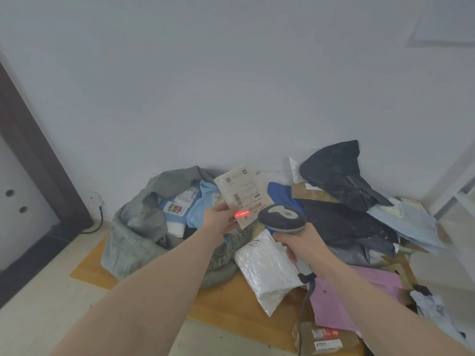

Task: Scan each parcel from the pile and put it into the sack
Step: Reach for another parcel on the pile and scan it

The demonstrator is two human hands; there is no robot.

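Over the sack [133, 242], left hand [218, 219] pinched the flat, probably light, stiff parcel [244, 194] by its lower edge; right hand [300, 242] gripped the scanner [281, 218].

Pale tiled floor [38, 317] with an orange-brown inset patch [231, 304] carries everything. Grey woven sack [133, 240] slumps at nine o'clock; parcel pile [347, 227] spreads toward three, silver mailer [267, 273] and pink mailer [341, 304] nearest.

I see both bare forearms reach from bottom of frame toward centre. My left hand [218, 218] pinches flat parcel [243, 195], thumb on its face. My right hand [299, 244], lower right of centre, curls round scanner [281, 218] grip.
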